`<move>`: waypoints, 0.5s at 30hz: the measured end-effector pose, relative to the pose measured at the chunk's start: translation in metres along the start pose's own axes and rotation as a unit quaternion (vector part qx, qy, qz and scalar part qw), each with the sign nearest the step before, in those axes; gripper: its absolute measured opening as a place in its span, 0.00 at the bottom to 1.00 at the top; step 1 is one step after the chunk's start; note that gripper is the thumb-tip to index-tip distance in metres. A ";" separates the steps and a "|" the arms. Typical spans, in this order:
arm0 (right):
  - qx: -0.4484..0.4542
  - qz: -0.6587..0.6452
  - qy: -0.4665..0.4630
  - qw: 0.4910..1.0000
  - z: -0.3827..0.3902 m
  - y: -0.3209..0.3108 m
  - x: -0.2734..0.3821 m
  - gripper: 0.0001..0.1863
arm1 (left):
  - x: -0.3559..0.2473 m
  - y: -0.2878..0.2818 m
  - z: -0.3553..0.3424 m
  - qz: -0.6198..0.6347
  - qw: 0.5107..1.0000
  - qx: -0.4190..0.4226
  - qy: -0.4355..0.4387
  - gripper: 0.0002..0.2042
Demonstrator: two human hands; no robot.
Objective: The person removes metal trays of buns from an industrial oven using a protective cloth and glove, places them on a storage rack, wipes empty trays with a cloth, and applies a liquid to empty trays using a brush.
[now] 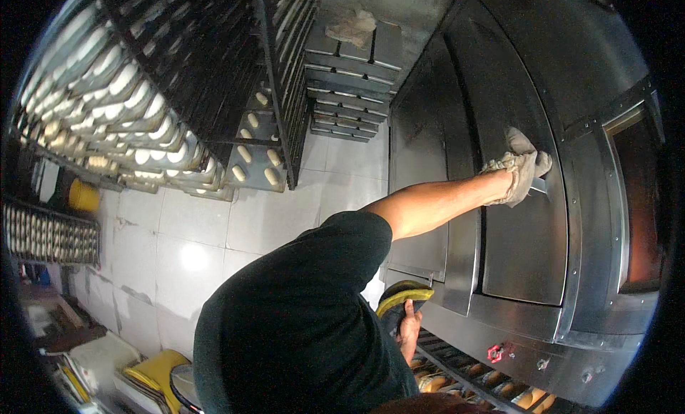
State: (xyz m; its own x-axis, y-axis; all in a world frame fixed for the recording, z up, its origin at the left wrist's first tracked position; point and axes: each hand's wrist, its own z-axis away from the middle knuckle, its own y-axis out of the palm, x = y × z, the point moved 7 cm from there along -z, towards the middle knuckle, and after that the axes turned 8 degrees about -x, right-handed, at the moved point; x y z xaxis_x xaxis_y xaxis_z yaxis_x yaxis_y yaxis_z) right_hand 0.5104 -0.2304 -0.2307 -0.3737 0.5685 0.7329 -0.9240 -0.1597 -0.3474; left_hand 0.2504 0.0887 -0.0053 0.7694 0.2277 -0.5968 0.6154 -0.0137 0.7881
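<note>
My left hand [519, 173], in a worn whitish cloth glove, reaches across to the right. It is closed at the metal handle [540, 186] of a tall dark steel oven door [521, 250]; the glove covers much of the handle. Lower down, close to my body, my bare right hand [409, 330] grips a folded black pad with a yellow edge [405, 297], its thumb lying over the band. What lies inside the fold cannot be seen.
Rack trolleys [275, 93] with trays of pale dough pieces [246, 154] stand at the left. Dark trays are stacked [346, 93] at the back. Browned loaves [432, 382] sit on a rack below my right hand, near a red valve knob [495, 353]. Yellow containers [160, 371] are at lower left.
</note>
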 end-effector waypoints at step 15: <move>0.310 -0.471 0.047 0.825 -0.024 0.154 0.096 0.40 | 0.050 -0.137 0.288 -0.808 0.555 0.196 0.016 0.26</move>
State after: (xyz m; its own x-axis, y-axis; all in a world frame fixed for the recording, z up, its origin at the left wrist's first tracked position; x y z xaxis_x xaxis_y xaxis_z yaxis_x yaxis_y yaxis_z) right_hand 0.3340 -0.1806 -0.2278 0.5148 0.7307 0.4485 -0.6753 0.0233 0.7372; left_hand 0.2537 -0.1788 -0.1864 -0.8418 0.2686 -0.4683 0.4920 0.0244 -0.8703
